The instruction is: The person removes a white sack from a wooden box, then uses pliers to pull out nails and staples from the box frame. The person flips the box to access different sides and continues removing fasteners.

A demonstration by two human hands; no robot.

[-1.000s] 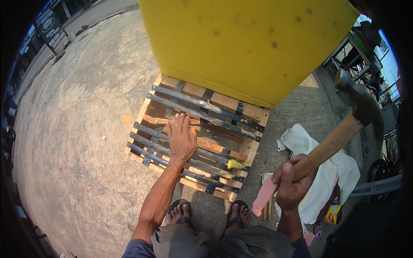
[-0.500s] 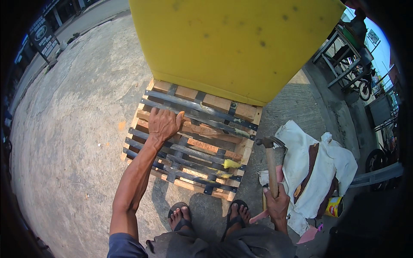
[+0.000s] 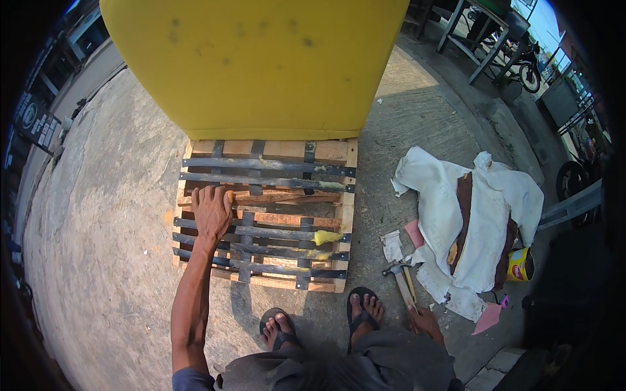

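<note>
A wooden seat frame (image 3: 351, 215) with black straps (image 3: 280, 178) nailed across it stands on the concrete before me. Joined to its far side is an upright yellow-covered panel (image 3: 254, 78). My left hand (image 3: 212, 212) curls over a wooden crossbar of the frame, left of the middle, with the thumb along the near strap. A scrap of yellow foam (image 3: 328, 237) sits on a strap at the right. Beside my right foot, my right hand (image 3: 426, 322) closes round the handle of a claw hammer (image 3: 404, 293), held low. Another yellow-handled tool (image 3: 410, 284) shows behind the hammer.
Right of the frame lies a crumpled white cloth (image 3: 437, 215) with brown pieces and pink scraps (image 3: 488, 318). A yellow tin (image 3: 520, 265) rests by it. Farther off are a metal stand (image 3: 479, 52) and a motorcycle wheel (image 3: 529, 77). My sandalled feet (image 3: 362, 313) are close to the frame.
My right hand has lowered the hammer toward the ground beside my foot. The view has turned, so the frame appears straighter and farther left. My left hand stays on the frame.
</note>
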